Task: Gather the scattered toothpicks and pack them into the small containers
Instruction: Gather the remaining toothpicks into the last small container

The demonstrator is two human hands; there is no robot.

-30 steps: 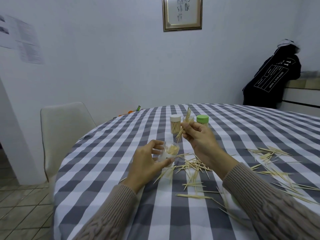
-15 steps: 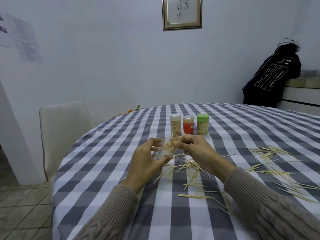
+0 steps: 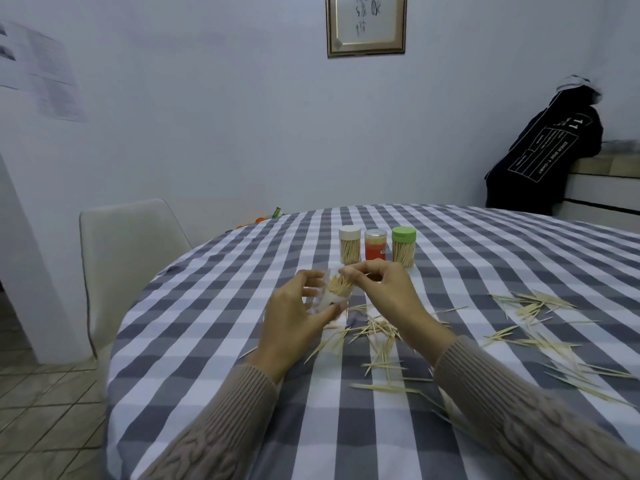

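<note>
this looks like a home dining room: a round bench under a grey and white checked cloth (image 3: 214, 306), a pale moulded chair (image 3: 128, 251) drawn up beside it, a framed picture (image 3: 366, 24) on the plain white wall, a dark hooded jacket (image 3: 540, 157) slung over a ledge, and a tiled floor (image 3: 41, 410).

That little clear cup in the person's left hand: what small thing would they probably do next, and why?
Probably the right hand lets go and reaches down for another pinch from the loose toothpicks just below. Its fingertips sit at the mouth of the clear container, which the left hand grips and which already holds toothpicks, while many more lie scattered on the checked tablecloth.
</note>
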